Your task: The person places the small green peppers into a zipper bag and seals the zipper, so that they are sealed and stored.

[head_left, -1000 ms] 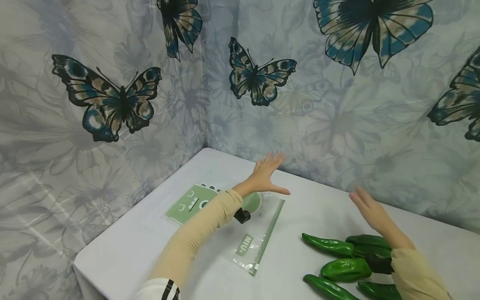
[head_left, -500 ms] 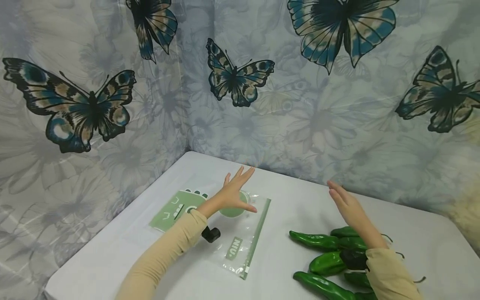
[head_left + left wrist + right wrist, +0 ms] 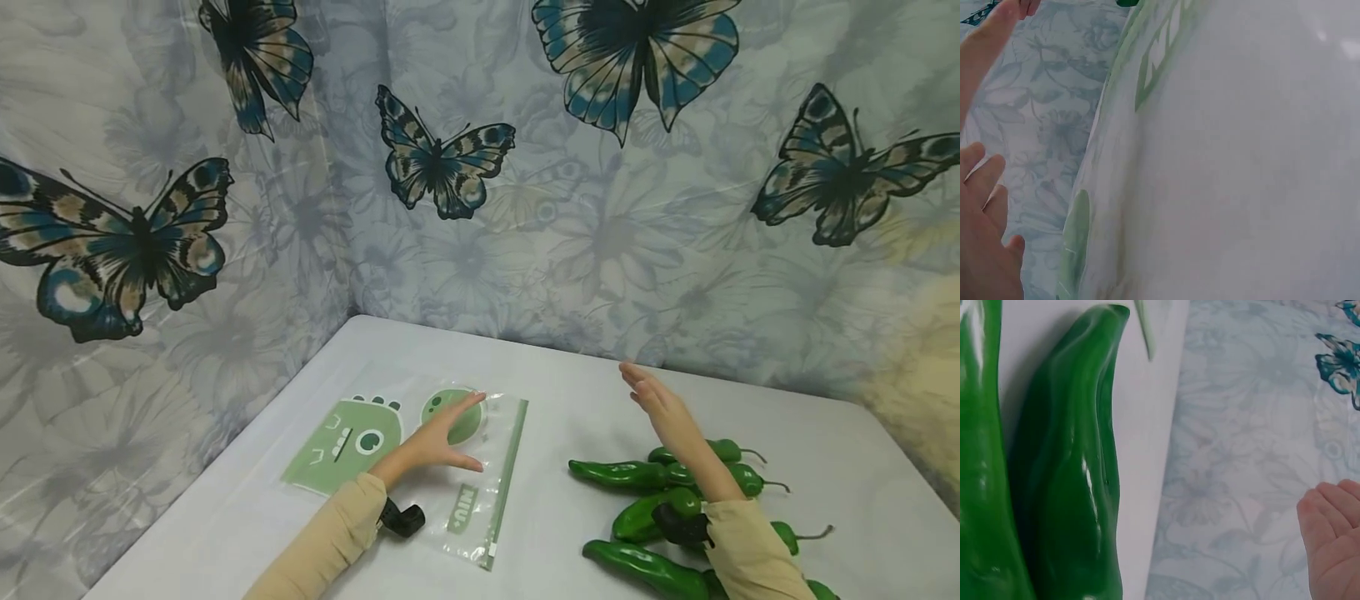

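Note:
A clear zip bag (image 3: 461, 510) with a green monster print lies flat on the white table, its green zip edge facing right. Over its middle hovers my left hand (image 3: 431, 446), empty, thumb spread away from the fingers. The left wrist view catches part of this hand (image 3: 985, 231) beside the bag's printed film (image 3: 1075, 244). To the right, several long green peppers (image 3: 652, 567) lie in a group. Above their far end I hold my right hand (image 3: 667, 417) raised, fingers extended and empty. One pepper (image 3: 1072, 469) looms large in the right wrist view.
The white table (image 3: 555, 525) runs back to a wall hanging (image 3: 592, 275) printed with butterflies and flowers. A black wrist camera (image 3: 402, 521) sits at the left cuff, and another wrist camera (image 3: 678, 525) overlaps the peppers.
The head view has turned to the right, so the scene slides left. My left hand has come down and nearer over the bag, uncovering more of its print. My right hand stays raised by the peppers.

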`<state>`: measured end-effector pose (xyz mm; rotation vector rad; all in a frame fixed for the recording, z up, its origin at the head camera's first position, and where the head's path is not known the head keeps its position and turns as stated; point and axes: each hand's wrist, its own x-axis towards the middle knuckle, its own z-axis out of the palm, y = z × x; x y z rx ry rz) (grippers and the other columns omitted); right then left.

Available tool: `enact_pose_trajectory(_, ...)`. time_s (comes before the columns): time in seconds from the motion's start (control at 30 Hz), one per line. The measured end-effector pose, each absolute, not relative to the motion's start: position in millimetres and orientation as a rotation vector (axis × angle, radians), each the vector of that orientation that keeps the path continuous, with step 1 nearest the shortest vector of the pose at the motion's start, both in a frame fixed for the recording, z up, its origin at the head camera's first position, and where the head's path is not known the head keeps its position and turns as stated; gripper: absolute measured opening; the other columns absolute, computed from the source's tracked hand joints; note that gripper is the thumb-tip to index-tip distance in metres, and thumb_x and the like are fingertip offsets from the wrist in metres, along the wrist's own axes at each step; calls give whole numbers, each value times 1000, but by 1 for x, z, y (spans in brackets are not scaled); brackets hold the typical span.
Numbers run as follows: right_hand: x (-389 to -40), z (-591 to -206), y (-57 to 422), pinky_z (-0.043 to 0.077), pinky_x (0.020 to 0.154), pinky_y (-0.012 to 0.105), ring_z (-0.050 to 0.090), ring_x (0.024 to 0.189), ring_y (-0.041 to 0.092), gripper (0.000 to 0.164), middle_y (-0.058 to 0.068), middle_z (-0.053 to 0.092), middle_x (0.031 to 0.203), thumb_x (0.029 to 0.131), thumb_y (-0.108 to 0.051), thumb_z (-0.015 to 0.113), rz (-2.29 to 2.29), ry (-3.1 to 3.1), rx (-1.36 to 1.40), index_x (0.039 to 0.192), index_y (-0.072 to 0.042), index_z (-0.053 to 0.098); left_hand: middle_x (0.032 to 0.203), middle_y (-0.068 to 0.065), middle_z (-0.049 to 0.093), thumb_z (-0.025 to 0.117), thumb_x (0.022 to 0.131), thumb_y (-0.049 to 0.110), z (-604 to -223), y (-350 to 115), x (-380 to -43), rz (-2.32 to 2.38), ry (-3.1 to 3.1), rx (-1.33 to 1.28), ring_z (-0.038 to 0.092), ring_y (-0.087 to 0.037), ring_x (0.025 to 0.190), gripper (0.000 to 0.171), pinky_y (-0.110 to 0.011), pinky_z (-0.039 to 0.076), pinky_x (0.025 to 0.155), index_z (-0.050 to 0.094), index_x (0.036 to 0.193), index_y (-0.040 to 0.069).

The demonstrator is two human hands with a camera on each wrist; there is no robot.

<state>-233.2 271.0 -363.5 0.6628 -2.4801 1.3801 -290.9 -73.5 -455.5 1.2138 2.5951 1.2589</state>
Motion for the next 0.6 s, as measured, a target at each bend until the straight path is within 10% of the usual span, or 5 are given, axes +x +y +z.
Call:
enact_pose_trajectory(0.43, -234, -373, 265, 24, 99, 33, 19, 125, 41, 55, 32, 21, 137, 101, -29, 23, 1701, -2368, 796, 135, 14, 20, 141, -17, 28, 79, 57, 49, -483, -71, -284, 1117, 2646, 1318, 26, -32, 127, 106, -50, 17, 101, 27, 141, 10)
enact_pose_trajectory(0.6, -225, -377, 259, 26, 99, 25, 24, 125, 39, 53, 28, 26, 138, 100, -29, 28, 1649, -2378, 783, 136, 10, 25, 143, -15, 24, 73, 58, 60, -482, -67, -291, 1026, 2650, 1396, 19, -26, 130, 113, -48, 12, 103, 20, 142, 7)
